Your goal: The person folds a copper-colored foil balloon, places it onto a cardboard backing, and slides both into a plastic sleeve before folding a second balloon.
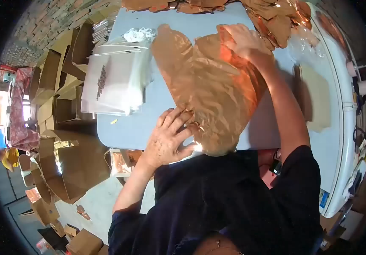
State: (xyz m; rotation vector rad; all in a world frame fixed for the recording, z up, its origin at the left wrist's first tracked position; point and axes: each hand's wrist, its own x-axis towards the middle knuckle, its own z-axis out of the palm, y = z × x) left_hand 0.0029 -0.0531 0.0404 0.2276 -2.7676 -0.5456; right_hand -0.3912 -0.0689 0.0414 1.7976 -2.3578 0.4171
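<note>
A flat, uninflated copper-coloured foil balloon (204, 80) lies on the table, with two rounded lobes at the far end and a narrower near end. My left hand (168, 138) rests against its lower left edge, fingers spread and thumb apart near the table's front edge. At the upper right lobe, my right hand (246, 42) has its fingers bent over the foil's edge, where a strip shines orange-red. Its fingertips are partly hidden, but it appears to grip the foil.
Clear plastic bags (117, 80) lie stacked at the left, with a white tangle of ties (139, 35) above them. More copper foil pieces (272, 21) cover the far edge. Cardboard boxes (83, 163) stand left of the table (119, 131). A beige sheet (314, 97) lies at the right.
</note>
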